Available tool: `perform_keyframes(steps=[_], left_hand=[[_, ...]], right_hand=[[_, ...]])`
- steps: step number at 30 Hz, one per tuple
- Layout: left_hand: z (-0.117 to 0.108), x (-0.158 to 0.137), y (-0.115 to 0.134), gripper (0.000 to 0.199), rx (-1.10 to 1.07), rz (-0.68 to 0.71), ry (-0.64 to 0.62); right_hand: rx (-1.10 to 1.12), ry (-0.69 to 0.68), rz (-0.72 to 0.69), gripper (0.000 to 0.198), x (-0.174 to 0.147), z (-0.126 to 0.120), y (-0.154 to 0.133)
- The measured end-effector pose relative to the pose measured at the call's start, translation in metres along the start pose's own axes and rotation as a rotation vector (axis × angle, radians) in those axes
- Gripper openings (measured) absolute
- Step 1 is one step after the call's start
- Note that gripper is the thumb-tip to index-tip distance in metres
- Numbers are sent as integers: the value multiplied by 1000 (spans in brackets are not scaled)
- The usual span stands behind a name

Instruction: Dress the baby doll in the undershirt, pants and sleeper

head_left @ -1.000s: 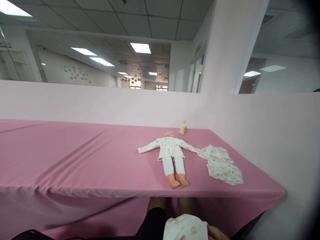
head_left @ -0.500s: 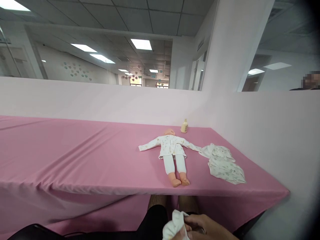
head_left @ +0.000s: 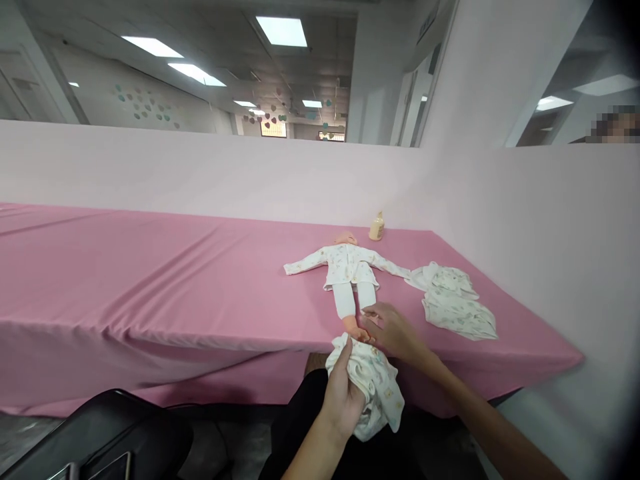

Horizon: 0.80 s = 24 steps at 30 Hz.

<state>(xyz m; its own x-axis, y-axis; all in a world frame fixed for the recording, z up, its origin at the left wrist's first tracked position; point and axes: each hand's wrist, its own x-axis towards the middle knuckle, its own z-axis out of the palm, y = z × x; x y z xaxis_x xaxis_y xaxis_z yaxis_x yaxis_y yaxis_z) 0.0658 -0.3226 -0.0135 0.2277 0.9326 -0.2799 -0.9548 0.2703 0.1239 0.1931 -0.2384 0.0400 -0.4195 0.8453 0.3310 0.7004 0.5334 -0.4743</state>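
A baby doll (head_left: 346, 263) lies on its back on the pink-covered table, arms spread and feet towards me. It wears a white printed long-sleeved top, and its lower legs and feet are bare. My left hand (head_left: 343, 393) grips a bunched white baby garment (head_left: 377, 387) with a small print, held just off the table's front edge by the doll's feet (head_left: 354, 328). My right hand (head_left: 395, 330) is at the doll's ankle on the right side, with its fingers and thumb curled around it. That foot is mostly hidden behind my hand.
White printed clothes (head_left: 457, 303) lie in a loose pile right of the doll. Beyond its head stands a cream pump bottle (head_left: 377, 227). A pink cloth (head_left: 175, 280) covers the table, which meets walls behind and right. A black padded seat (head_left: 115, 433) is at lower left.
Both hands have come up to the doll's feet with the garment, which was low over my lap. My left hand now shows clearly, and my right hand has let go of the garment. The view has tilted down.
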Motion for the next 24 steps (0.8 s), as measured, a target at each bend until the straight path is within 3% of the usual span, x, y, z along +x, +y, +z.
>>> perform_keyframes(steps=[5, 11, 18, 21, 24], left_hand=[[-6, 1, -4, 23, 51, 60, 46], [-3, 7, 0, 22, 67, 142, 62], [1, 11, 2, 17, 83, 172, 50], [8, 12, 7, 14, 78, 189, -16], [14, 18, 14, 14, 121, 219, 3]], right_hand=[[-116, -221, 225, 15, 34, 10, -27], [-258, -351, 317, 51, 58, 35, -29], [-18, -349, 394, 54, 59, 21, -22], [189, -362, 376, 55, 60, 16, -18], [364, -374, 400, 64, 63, 16, -14]])
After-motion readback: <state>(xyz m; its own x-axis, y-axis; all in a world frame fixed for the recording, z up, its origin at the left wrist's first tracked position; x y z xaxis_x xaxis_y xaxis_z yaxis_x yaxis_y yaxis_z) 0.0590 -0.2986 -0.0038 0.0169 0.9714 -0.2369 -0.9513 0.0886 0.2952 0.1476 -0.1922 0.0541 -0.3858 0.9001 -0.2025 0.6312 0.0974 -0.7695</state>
